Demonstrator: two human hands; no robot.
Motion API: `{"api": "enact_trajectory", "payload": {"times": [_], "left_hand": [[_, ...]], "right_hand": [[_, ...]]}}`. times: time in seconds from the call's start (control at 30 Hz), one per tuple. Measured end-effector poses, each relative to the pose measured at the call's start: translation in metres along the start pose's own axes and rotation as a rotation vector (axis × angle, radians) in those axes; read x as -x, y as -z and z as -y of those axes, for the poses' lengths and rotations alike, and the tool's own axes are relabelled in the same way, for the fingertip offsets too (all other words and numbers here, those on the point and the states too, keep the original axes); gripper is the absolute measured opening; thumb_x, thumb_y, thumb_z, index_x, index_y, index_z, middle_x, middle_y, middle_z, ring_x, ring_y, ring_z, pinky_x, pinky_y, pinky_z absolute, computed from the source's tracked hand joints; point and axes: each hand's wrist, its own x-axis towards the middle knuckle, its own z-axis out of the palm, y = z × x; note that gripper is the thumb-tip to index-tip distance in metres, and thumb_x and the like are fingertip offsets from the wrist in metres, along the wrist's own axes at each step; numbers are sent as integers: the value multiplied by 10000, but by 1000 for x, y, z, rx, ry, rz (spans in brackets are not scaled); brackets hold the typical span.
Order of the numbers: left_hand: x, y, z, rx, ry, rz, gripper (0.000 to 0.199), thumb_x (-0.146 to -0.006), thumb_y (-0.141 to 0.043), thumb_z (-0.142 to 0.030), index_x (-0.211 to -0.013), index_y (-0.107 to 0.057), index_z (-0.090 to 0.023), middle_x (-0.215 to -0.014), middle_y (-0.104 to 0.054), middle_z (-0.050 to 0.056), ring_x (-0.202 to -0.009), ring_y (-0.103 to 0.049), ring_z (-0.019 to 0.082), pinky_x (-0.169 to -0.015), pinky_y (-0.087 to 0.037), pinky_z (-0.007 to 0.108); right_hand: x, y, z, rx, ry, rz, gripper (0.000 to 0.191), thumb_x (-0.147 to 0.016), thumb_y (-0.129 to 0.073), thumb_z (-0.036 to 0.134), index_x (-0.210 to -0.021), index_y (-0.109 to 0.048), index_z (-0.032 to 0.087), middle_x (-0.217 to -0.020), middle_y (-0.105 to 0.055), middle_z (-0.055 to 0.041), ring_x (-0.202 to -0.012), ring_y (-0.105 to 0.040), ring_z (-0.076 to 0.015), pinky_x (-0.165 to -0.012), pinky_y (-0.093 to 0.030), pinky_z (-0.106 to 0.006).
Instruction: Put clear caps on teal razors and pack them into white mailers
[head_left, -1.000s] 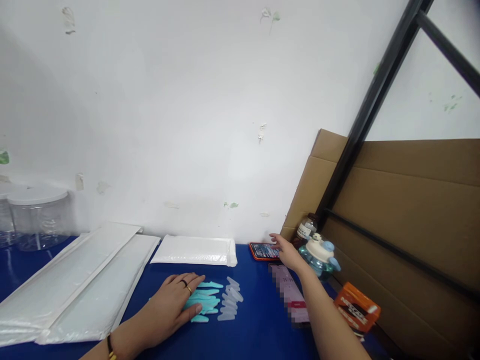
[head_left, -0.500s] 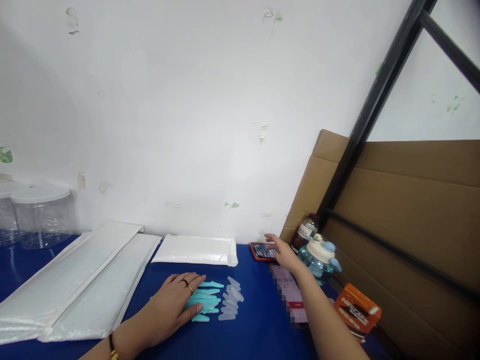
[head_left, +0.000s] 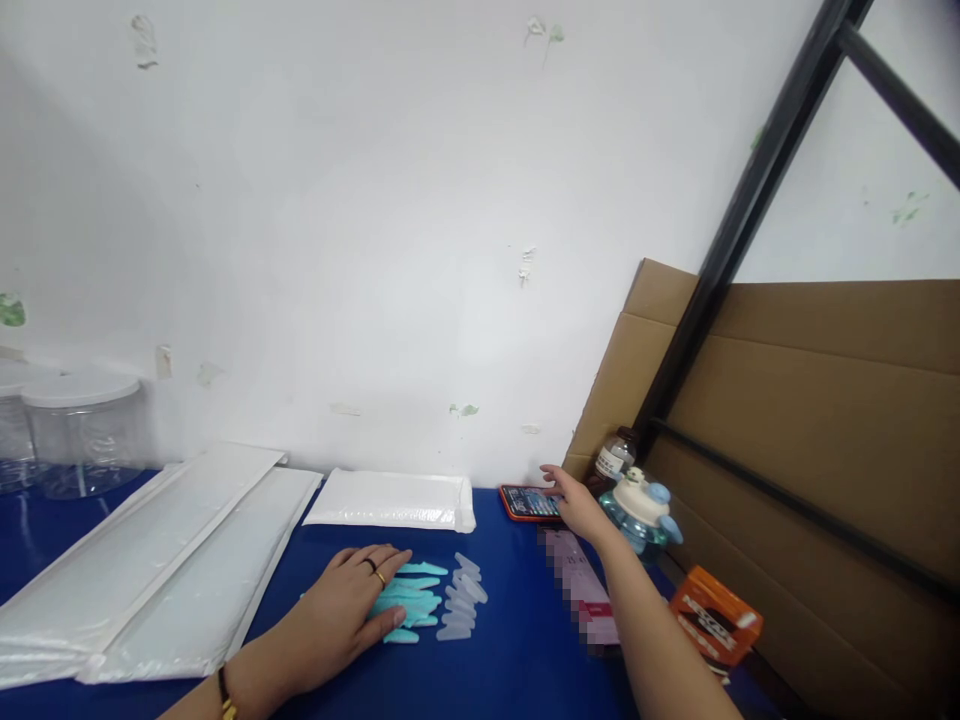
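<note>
My left hand [head_left: 358, 603] lies flat over a pile of slim teal plastic pieces [head_left: 420, 600], its palm and fingers covering the pile's left part. Their exact kind I cannot make out. Just right of the pile are several small translucent white caps or sleeves [head_left: 461, 600]. At the back right, my right hand [head_left: 574, 503] reaches over the right edge of a phone in an orange-red case [head_left: 521, 503], fingers stretched out. Whether a fingertip touches its lit screen is unclear. A second phone with a pink screen [head_left: 581, 585], partly pixelated, lies beside my right forearm.
White padded mailers [head_left: 187, 540] spread across the left, and a smaller one [head_left: 390, 498] lies by the wall. Clear jars [head_left: 82, 440] stand far left. To the right are a brown bottle [head_left: 611, 462], a teal jug [head_left: 637, 518], an orange box [head_left: 716, 620] and cardboard [head_left: 825, 450].
My right hand has shifted slightly right over the orange-cased phone, showing more of its screen. My left hand and the teal pieces have stayed put.
</note>
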Motion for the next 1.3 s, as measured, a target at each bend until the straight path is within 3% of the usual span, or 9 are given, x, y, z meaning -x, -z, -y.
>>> {"api": "enact_trajectory", "payload": {"times": [0.37,0.73,0.93,1.03,1.3], "left_hand": [[0,0,0,11,-22,-29,512,-896,-330,-517,-1357,-355,-296,-1298,-497,67,-1180,-444,250,-996,-322,409],[0,1,1,14,0,-12,514,-900,-329,-507,-1372,-325,-305,-1320,-475,62,-1202,-421,253,-1010,-311,416],[0,-2,3,18,-3,-22,521,-893,-339,-517,-1369,-336,-305,-1312,-483,73,-1192,-431,266,-995,-333,426],[0,-2,2,18,3,-16,522,-893,-339,-517,-1371,-331,-306,-1317,-478,70,-1199,-424,265,-1003,-327,431],[0,-2,3,15,3,-16,518,-890,-347,-517,-1367,-336,-315,-1317,-480,65,-1198,-432,265,-1001,-334,431]], "right_hand": [[-2,6,-14,71,-53,-48,728,-534,-337,-50,-1201,-460,215,-1109,-562,-67,-787,-615,-114,-829,-442,-266],[6,1,-23,136,-121,-3,731,-516,-367,-62,-1195,-485,182,-1164,-535,-125,-1094,-510,-224,-948,-360,-354],[-3,-2,-18,-41,-50,42,768,-539,-317,-35,-1251,-384,244,-1128,-550,-58,-906,-614,-131,-804,-463,-277],[-6,3,-14,-121,3,-28,749,-519,-315,-18,-1216,-417,237,-1111,-544,-49,-910,-605,-121,-845,-451,-288],[-2,6,-14,-38,-22,-78,737,-513,-325,-17,-1194,-466,227,-1080,-564,-50,-867,-606,-118,-867,-442,-289]]}}
